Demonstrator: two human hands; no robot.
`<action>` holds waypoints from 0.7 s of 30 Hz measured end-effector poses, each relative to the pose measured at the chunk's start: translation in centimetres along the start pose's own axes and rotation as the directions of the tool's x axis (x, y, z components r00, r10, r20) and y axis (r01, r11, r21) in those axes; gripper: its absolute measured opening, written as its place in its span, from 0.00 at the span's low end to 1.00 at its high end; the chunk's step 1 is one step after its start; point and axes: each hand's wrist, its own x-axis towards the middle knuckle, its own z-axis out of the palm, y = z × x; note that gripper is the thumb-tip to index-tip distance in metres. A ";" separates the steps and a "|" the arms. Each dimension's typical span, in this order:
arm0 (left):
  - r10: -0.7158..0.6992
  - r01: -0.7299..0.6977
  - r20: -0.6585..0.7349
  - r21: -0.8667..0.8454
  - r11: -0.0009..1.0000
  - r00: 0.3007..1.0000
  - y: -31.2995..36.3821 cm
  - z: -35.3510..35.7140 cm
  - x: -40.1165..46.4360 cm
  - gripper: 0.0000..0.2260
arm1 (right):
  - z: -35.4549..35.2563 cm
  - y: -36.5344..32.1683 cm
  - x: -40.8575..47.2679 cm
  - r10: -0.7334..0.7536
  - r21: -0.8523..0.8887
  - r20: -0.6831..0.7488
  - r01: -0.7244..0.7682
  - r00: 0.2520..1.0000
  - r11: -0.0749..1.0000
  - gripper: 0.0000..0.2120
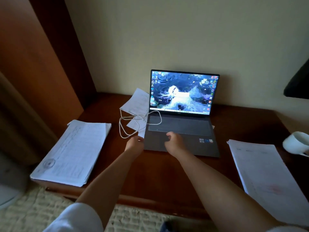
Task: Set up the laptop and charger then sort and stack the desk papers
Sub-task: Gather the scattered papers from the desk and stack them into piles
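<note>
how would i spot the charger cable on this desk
Start at the open dark grey laptop with its lit screen on the brown wooden desk. At its left edge lies a thin white cable, loosely looped over loose paper sheets; it is the only cord there.

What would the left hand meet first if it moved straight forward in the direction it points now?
Probably the loose paper beside the laptop: the left hand points at its near corner and may already touch it. The white cable lies just beyond.

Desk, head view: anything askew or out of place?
Yes. The white charger cable lies in loose loops over scattered papers left of the laptop, one loop draped onto its keyboard. The side stacks look tidy.
</note>
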 end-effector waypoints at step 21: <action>-0.044 0.044 -0.001 0.085 0.995 0.999 0.4 -8.1 19.6 0.12 | 7.3 -11.7 16.9 -0.073 -0.077 0.062 0.077 0.995 0.994 0.16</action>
